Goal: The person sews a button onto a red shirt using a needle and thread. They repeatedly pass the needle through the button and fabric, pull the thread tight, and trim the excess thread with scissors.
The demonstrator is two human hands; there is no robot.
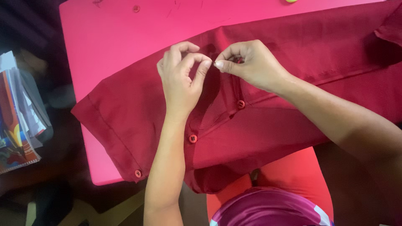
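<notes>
A dark red shirt [293, 54] lies spread across a bright pink table [121, 37], its button edge hanging toward me. Red buttons show on it at the lower left [137, 173], the middle [192, 138] and further up [240, 104]. My left hand [181, 77] pinches a fold of the shirt fabric between thumb and forefinger. My right hand [251, 65] meets it fingertip to fingertip, pinching something very small against the cloth; what it is cannot be made out. Both hands hover over the shirt's button strip.
A loose red button [136, 8] lies on the table near its far edge. A stack of colourful books or magazines [19, 121] sits on the dark floor at the left. A yellow object [291, 1] peeks in at the top edge.
</notes>
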